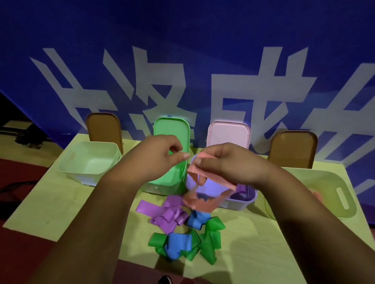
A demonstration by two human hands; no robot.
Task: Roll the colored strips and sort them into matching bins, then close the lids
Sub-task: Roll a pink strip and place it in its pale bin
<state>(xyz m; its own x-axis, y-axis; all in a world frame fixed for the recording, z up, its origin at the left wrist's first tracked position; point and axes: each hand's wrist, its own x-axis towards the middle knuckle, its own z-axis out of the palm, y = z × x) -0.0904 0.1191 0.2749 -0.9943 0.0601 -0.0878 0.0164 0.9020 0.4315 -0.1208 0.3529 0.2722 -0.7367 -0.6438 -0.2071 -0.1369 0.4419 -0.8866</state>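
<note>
While the right hand pinches an orange strip between thumb and forefinger near its upper end, the strip hangs in loose, blurred loops in front of the purple bin. Its lower part ends near the far edge of the pile on the table.

Left hand: the fingers are curled, and the thumb and forefinger tips are pressed together just beside the strip's upper end. Whether they hold the strip cannot be told. Both hands are raised over the middle of the table, in front of the green bin and the purple bin.

Pile, toward the near edge: purple strips lie at the left, blue strips in the middle, and green strips at the right and front. All are tangled and touching.

Far side: four open bins stand in a row, namely the pale bin, the green bin, the purple bin and the yellow bin. Behind each a lid stands upright, in the same order: the left brown lid, the green lid, the pink lid and the right brown lid. A purple roll lies inside the purple bin.

Background: a blue banner with large white characters.
</note>
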